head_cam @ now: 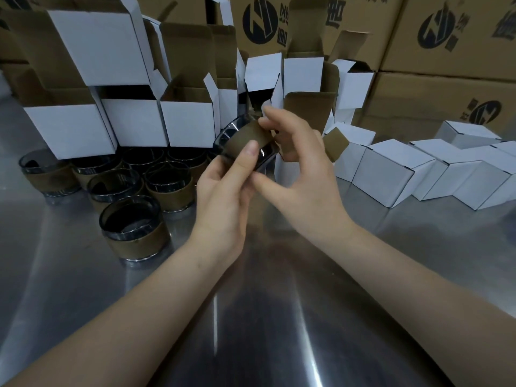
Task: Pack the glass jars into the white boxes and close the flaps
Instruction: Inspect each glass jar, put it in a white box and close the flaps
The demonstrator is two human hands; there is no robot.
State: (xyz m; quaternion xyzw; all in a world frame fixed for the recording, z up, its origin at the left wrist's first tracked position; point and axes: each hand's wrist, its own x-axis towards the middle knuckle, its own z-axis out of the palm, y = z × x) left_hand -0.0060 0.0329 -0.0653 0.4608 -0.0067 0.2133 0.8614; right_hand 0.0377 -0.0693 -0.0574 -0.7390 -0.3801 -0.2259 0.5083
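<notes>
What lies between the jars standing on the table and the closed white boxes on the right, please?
In the head view, the left hand and right hand, together holding a sleeved jar above the steel table.

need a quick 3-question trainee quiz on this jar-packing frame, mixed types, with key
1. True or false: the jar gripped by the left hand and right hand rests on the table.
2. Where are the closed boxes? A: left of the hands. B: right of the hands. C: in the hands.
3. Fill in: each of the standing jars wears a ___ sleeve.

Key: 1 false, it is held tilted in the air; 2 B; 3 brown.
</notes>
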